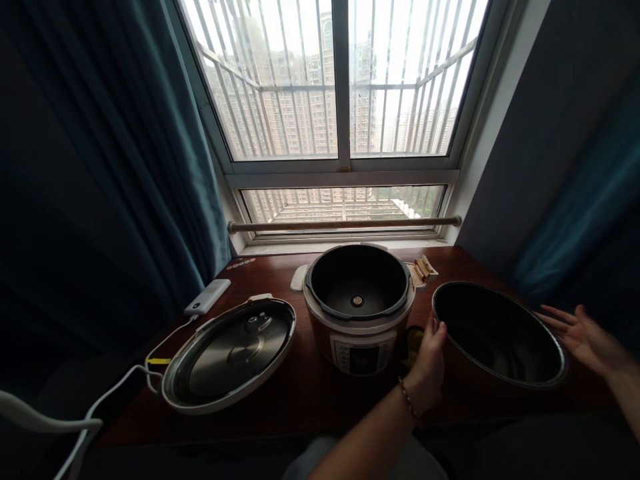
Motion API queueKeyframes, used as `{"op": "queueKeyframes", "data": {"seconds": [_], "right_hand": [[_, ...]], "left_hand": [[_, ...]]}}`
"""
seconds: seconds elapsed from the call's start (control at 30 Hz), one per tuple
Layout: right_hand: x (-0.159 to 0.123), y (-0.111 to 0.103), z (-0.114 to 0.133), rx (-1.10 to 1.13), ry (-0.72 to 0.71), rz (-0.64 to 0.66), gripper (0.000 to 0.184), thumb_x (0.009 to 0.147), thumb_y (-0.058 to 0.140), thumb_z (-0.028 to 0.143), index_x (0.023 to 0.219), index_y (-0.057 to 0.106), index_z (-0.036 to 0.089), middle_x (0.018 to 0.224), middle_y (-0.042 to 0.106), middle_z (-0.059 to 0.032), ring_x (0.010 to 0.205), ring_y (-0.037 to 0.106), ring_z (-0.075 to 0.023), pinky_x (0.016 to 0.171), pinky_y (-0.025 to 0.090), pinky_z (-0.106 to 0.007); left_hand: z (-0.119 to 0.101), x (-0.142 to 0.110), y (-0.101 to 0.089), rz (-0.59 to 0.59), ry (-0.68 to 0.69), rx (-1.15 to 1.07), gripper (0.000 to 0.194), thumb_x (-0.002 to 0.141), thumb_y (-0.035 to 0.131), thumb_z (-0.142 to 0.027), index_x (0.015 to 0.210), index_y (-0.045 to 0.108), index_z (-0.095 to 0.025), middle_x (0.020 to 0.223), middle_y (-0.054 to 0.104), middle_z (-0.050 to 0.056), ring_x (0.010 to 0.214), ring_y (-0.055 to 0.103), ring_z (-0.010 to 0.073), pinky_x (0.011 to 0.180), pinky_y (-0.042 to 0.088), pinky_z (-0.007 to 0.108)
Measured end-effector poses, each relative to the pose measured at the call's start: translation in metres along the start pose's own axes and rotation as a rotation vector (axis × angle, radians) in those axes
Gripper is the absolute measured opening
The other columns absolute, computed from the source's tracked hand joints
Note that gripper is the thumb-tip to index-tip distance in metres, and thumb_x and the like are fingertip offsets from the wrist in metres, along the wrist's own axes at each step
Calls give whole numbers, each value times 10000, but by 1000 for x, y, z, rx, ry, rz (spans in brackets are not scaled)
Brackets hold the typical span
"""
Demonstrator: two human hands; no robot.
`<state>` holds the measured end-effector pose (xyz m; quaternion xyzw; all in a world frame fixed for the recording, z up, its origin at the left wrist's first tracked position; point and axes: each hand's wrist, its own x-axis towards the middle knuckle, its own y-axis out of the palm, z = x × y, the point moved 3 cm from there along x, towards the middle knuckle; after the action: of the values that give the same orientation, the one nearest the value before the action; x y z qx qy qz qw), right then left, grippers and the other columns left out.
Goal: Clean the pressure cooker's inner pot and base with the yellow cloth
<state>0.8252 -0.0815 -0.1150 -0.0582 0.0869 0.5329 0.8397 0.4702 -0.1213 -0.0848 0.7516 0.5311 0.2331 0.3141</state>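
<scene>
At the right of the table stands a dark inner pot (500,333), its wide mouth tilted toward me. My left hand (429,363) grips its left side near the rim, with the thumb up by the edge; some of its fingers are hidden. Beside the right rim, my right hand (585,337) is open, fingers spread, the fingertips close to or touching the pot. An electric pressure cooker (363,347) with a control panel sits left of my left hand. Its cavity is bare, with a small round sensor (357,301) at the bottom.
The cooker's lid (227,357) lies underside up on the left. Behind it is a white power bank (207,297) with a white cable (167,340) hanging off the table (280,267). A barred window and a wooden rail (345,225) are behind, with blue curtains (145,147) at the sides.
</scene>
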Motion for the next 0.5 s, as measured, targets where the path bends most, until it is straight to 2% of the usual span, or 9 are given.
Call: {"op": "queueKeyframes", "data": {"seconds": [0.1, 0.23, 0.33, 0.43, 0.5], "right_hand": [[-2, 4, 0, -56, -77, 9, 565, 948, 185, 438, 775, 606, 104, 869, 593, -297, 794, 649, -289, 660, 437, -481], [-3, 2, -9, 148, 28, -117, 468, 936, 280, 454, 858, 595, 117, 939, 608, -280, 774, 658, -281, 698, 447, -481], [-2, -8, -8, 208, 8, -158, 410, 933, 306, 406, 890, 592, 115, 978, 606, -296, 783, 664, -286, 699, 448, -487], [-11, -20, 13, 135, -148, -140, 435, 939, 256, 348, 855, 595, 89, 1025, 575, -352, 805, 664, -310, 652, 446, -497], [-29, -20, 42, -3, -375, -128, 498, 942, 223, 357, 817, 609, 67, 1001, 579, -369, 792, 662, -330, 598, 436, -502]], "left_hand": [[-3, 1, -3, -41, -50, -80, 381, 777, 575, -420, 1046, 623, -155, 1303, 539, 81, 1328, 336, 231, 1125, 188, 350], [-9, -4, -10, -129, -170, -204, 313, 763, 572, -401, 962, 638, -169, 1248, 581, 56, 1322, 339, 218, 1136, 132, 347], [-12, -10, -11, -116, -194, -280, 268, 782, 548, -387, 913, 623, -166, 1215, 601, 60, 1324, 337, 210, 1135, 125, 341], [-19, -16, -2, -6, -165, -316, 299, 827, 498, -381, 996, 602, -158, 1250, 583, 73, 1321, 346, 194, 1134, 137, 325], [-29, -19, 9, 74, -129, -324, 337, 851, 467, -373, 1073, 586, -150, 1285, 560, 80, 1321, 349, 191, 1134, 145, 321]]}}
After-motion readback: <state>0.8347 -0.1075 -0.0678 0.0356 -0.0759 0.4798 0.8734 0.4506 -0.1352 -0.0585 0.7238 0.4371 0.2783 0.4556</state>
